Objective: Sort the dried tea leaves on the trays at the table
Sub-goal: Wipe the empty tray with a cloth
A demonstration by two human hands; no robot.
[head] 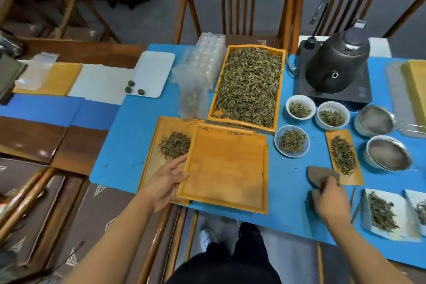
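Observation:
A bare bamboo tray [226, 168] lies at the table's front, overlapping a second bamboo tray [152, 157] that carries a small heap of dried tea leaves [175, 145]. My left hand [168, 182] grips the bare tray's left edge. Behind them stands a deep bamboo tray [280, 90] full of dried tea leaves [249, 85]. To the right, my right hand [327, 198] holds a brown cloth [320, 176] against the blue mat [290, 203]. A narrow bamboo scoop [352, 180] beside it bears more leaves.
Three white bowls [300, 99] [333, 108] [291, 131] with leaves stand right of the full tray. A black kettle [336, 64] on its base, two metal strainers [389, 154] and white paper with leaves [401, 214] fill the right side. Clear plastic packaging [202, 64] and three tea balls [132, 87] lie at the left.

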